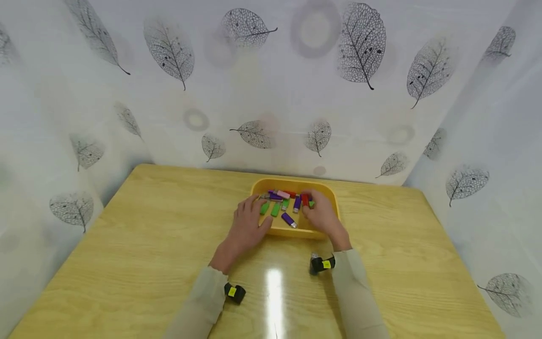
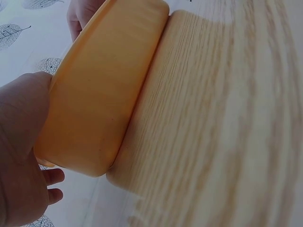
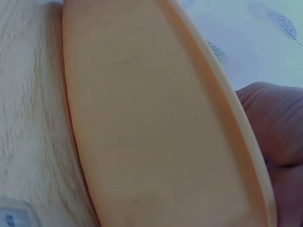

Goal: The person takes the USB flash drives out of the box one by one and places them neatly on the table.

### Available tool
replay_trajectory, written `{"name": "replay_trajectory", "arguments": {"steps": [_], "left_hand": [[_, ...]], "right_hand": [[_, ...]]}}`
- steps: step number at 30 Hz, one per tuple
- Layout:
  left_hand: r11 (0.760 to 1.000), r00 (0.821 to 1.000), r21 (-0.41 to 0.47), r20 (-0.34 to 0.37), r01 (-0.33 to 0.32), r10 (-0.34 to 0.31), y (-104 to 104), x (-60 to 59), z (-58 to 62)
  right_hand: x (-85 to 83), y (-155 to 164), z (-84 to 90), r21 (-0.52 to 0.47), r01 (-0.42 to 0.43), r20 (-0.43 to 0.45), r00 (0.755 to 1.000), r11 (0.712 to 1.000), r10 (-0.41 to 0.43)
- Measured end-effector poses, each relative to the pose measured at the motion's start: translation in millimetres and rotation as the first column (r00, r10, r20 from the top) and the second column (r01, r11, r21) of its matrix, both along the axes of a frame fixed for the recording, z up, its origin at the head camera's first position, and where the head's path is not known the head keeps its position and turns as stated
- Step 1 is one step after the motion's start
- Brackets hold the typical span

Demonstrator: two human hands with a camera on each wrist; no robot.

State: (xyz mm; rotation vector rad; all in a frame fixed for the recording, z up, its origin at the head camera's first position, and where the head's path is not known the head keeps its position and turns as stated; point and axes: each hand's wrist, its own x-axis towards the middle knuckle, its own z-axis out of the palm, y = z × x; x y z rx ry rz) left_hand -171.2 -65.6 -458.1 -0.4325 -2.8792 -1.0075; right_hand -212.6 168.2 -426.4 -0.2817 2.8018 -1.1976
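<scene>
The yellow tray [image 1: 326, 190] sat at the bench's [image 1: 148, 245] far middle, the left hand [image 1: 249, 225] resting spread-fingered on its near-left rim while the right hand's [image 1: 323, 215] grip pinched a red piece [image 1: 305, 199] (among purple and green ones) inside it.
</scene>
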Motion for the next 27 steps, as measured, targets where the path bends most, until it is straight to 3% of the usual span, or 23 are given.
{"name": "replay_trajectory", "arguments": {"steps": [9,19,27], "left_hand": [[1.000,1.000,-0.003,-0.007,0.010,-0.010,1.1,-1.9,-1.2],[1.000,0.999,0.004,-0.041,0.012,-0.012,1.1,-3.2,-3.4],[1.000,1.000,-0.016,-0.012,0.008,-0.009,0.1,-3.9,-2.1]], "right_hand": [[-0.4,4.1,3.3,0.004,-0.007,0.012,1.000,1.000,0.007],[1.0,6.0,5.7,-0.120,-0.003,0.149,0.989,0.993,0.021],[7.2,8.6,10.1,-0.103,-0.005,0.106,0.994,0.995,0.016]]}}
